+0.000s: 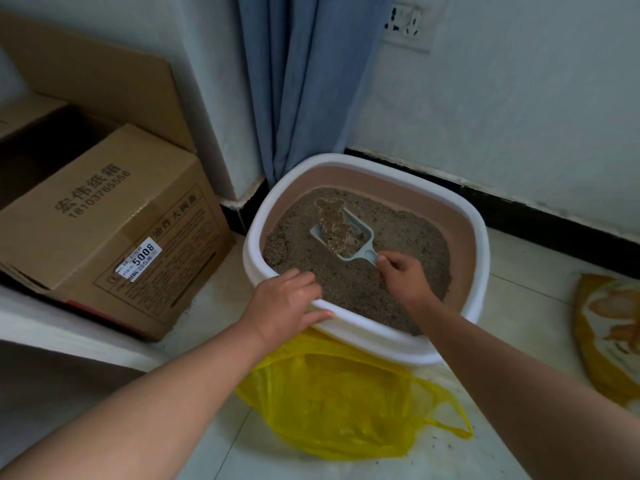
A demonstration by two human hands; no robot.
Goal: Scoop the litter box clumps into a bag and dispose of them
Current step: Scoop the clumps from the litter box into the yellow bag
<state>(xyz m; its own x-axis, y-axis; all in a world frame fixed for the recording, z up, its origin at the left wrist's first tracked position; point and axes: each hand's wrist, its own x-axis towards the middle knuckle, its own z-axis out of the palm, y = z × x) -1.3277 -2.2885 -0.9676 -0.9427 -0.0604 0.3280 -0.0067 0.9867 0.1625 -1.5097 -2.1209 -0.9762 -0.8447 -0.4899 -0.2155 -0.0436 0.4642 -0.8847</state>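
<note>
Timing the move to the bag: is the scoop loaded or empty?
Loaded. A big tan clump lies in the pale blue litter scoop, overhanging its front edge; the right hand pinches its handle.

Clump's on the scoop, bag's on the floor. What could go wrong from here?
1. The clump overhangs the front of the scoop; it may break or slide off when the right hand lifts.
2. The yellow bag lies slumped, unheld; the left hand grips the litter box rim, so the drop may miss.

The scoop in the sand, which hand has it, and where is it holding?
The right hand holds the litter scoop by the end of its handle. The left hand grips the litter box rim.
</note>
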